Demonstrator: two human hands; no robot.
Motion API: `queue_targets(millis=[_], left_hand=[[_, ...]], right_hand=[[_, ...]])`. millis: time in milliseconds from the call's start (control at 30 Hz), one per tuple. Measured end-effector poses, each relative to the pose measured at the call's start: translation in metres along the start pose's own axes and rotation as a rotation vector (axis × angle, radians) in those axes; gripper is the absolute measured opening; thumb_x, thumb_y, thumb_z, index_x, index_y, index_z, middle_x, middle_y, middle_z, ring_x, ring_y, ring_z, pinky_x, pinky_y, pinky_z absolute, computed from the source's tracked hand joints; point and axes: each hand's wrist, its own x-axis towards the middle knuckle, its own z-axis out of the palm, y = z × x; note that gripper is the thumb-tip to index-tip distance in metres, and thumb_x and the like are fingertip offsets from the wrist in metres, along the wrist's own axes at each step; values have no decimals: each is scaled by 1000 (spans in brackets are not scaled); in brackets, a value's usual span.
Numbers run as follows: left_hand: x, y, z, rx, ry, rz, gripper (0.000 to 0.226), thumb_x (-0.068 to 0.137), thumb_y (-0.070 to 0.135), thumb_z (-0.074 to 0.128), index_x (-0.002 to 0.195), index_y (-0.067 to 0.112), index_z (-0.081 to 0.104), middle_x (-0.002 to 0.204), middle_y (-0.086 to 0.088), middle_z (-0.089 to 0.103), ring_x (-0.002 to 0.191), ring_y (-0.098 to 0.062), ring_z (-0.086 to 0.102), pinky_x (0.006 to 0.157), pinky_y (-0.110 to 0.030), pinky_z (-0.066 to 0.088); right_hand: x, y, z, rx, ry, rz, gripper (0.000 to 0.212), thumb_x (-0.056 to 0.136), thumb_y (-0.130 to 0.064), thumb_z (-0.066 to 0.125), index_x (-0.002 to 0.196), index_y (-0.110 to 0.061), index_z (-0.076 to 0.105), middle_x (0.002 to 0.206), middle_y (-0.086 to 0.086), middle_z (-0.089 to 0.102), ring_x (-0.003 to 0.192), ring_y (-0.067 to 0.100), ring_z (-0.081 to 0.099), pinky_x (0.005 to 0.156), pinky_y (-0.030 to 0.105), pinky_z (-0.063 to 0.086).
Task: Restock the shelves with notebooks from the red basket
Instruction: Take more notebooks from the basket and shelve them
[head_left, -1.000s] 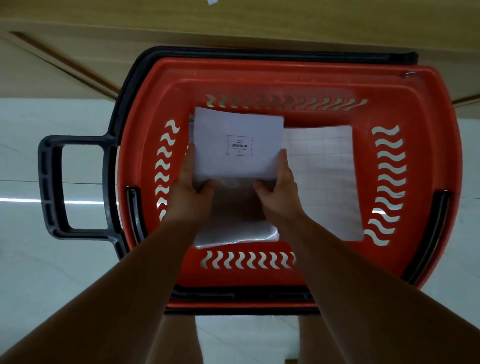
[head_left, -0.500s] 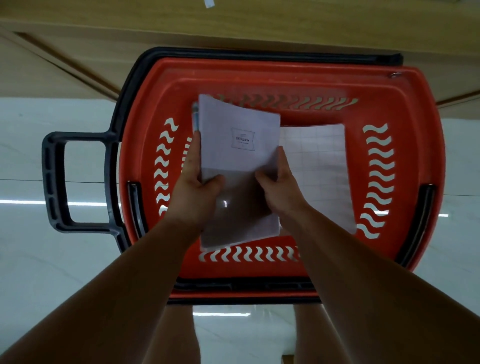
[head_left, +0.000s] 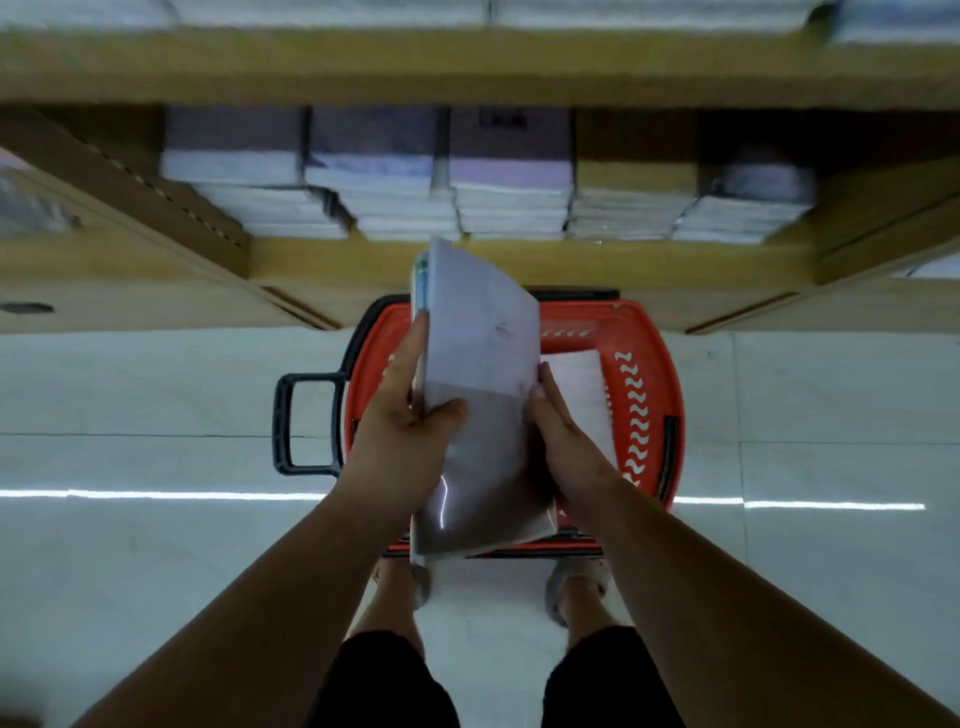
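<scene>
- Holding a stack of notebooks (head_left: 478, 364) up over the red basket (head_left: 652, 364), tilted, with the far end close to the shelf (head_left: 519, 260).
- Gripping the stack's left side with the left hand (head_left: 410, 441): thumb on top, fingers curled round the edge.
- Gripping the right side with the right hand (head_left: 563, 436): thumb on the edge, other fingers tucked under the stack.
- Seeing one more white notebook (head_left: 584, 384) lying flat inside the basket.
- Standing on the pale floor (head_left: 156, 415), feet (head_left: 576, 587) just beside the basket.
- Facing blurry piles (head_left: 509, 202) on the shelf, maybe more notebooks.
</scene>
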Motion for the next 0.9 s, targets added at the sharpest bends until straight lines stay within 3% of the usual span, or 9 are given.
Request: queue_targets(millis=[67,133,233,333,433,533,667,800,900], left_hand=[[-29,45,-5,-43,-1,15,86,90,-7,61,150,50,37,138,10,61,119,-14,64,94,-38,58],[-60,89,-11,-95,6,37,84,88,-1,65,149,50,40,135,8,64,116,-17,66,94,-39,58],[-103,151,-17,-220,47,55,81,88,-1,67,147,49,44,120,0,73,97,-17,74,75,-33,61],[-148,208,-22,-388,47,62,77,91,-9,59,148,42,46,103,-4,78,82,-20,75,61,-33,59],[-183,245,-27,-513,26,90,76,89,-7,61,148,39,48,119,-11,73,92,-31,72,67,-42,59],[-202,270,-33,-550,42,113,77,84,-4,67,145,41,51,126,-13,70,104,-41,69,83,-57,58],[-196,289,-44,-553,83,127,73,90,-6,59,143,43,52,126,-9,71,105,-41,70,85,-59,58],[-162,295,-62,-511,109,77,71,91,-5,60,142,45,54,118,-3,75,101,-35,73,90,-62,56],[-118,300,-80,-438,119,69,68,91,0,65,140,46,56,114,0,76,95,-30,75,83,-59,60]], right_hand=[[-40,-33,-1,-9,-3,-29,53,91,-66,49,139,-71,29,132,-29,52,126,8,44,106,30,34],[-79,-63,-3,-19,17,-44,56,98,-54,52,147,-63,27,127,-22,56,118,6,50,103,25,38],[-135,-108,-6,-8,-26,-82,56,100,-48,54,147,-63,27,118,-34,58,110,-3,56,106,29,43],[-183,-144,-10,39,-96,-150,58,100,-44,57,145,-64,27,113,-40,62,98,-13,65,85,18,53],[-223,-176,-19,51,-188,-211,58,99,-44,58,143,-67,29,120,-32,66,110,-1,67,91,27,56],[-247,-203,-26,28,-256,-265,57,95,-47,62,139,-70,35,133,-24,63,117,5,66,103,37,53],[-250,-231,-22,-18,-179,-388,58,96,-36,67,137,-69,42,121,-10,73,110,18,71,94,46,57],[-226,-252,-2,36,-43,-507,67,94,-19,72,146,-52,44,118,-9,72,102,17,73,81,39,61],[-202,-276,17,47,43,-569,68,95,-12,69,149,-43,43,113,-10,73,98,14,73,77,33,60]])
